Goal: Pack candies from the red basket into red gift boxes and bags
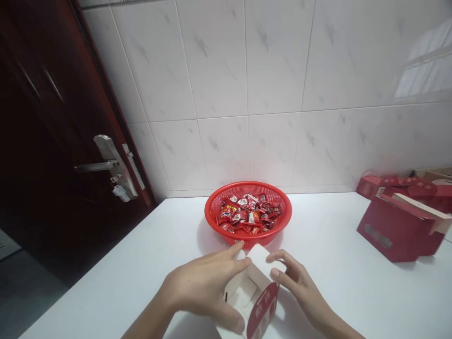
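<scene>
An open cardboard gift box (263, 308), white inside with a red printed outer panel, stands on the white table in front of me. My left hand (205, 285) spans its left side, thumb at the near edge and fingers at the far edge. With thumb and fingers, my right hand (294, 278) grips a white flap (259, 259) at the box's upper right. Some inner folded flaps show, and part of the box is hidden behind my left hand. Just beyond the box sits a red plastic basket (212, 207) holding several wrapped candies (247, 214).
On the right of the table (158, 254) lies a dark red folded box (391, 230) with a pale strip on top. Behind it, more red boxes (399, 186) rest against the tiled wall (275, 70). A dark wooden door (45, 117) stands at the left.
</scene>
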`<state>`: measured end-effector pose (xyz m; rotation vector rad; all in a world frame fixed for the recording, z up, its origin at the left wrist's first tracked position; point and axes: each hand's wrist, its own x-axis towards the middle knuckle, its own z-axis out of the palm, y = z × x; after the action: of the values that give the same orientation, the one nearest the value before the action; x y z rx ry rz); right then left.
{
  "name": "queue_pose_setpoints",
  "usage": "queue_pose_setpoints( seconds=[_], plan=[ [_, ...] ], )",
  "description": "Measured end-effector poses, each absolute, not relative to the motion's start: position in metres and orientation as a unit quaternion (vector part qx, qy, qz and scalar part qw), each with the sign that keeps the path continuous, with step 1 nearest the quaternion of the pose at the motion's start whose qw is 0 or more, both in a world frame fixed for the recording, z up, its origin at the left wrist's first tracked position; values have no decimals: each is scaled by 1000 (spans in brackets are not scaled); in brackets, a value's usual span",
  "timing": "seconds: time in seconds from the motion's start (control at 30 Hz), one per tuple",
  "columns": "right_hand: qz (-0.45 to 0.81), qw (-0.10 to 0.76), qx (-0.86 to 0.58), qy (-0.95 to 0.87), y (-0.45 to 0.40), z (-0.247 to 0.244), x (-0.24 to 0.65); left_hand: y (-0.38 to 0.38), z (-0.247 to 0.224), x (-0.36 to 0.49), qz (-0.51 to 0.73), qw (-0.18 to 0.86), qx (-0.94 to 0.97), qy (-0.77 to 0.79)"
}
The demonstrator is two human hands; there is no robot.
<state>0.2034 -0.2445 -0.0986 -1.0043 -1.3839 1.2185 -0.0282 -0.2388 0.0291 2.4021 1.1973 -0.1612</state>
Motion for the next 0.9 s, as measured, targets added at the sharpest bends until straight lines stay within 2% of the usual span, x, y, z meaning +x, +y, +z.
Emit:
queue_pose_setpoints(
  seconds=[0.13,0.3,0.5,0.6,0.7,0.73,0.9],
  plan=[
    [514,501,-399,-571,-243,-98,202,-231,34,-39,-25,242,868,432],
    [459,559,-381,-576,-236,-84,209,-211,43,-46,140,289,873,367],
    [306,591,-390,-636,-193,-53,219,-164,27,-50,334,209,827,401],
    [245,540,-420,-687,-155,-37,216,-143,8,-51,338,176,829,409],
    [199,366,-515,-749,-115,-24,210,-132,-7,-49,274,174,838,438],
    [194,334,-532,-754,-103,-22,209,-130,-10,-48,245,177,840,451],
    [187,250,-583,-750,-63,-20,213,-123,-13,-48,183,218,831,479]
  ],
)
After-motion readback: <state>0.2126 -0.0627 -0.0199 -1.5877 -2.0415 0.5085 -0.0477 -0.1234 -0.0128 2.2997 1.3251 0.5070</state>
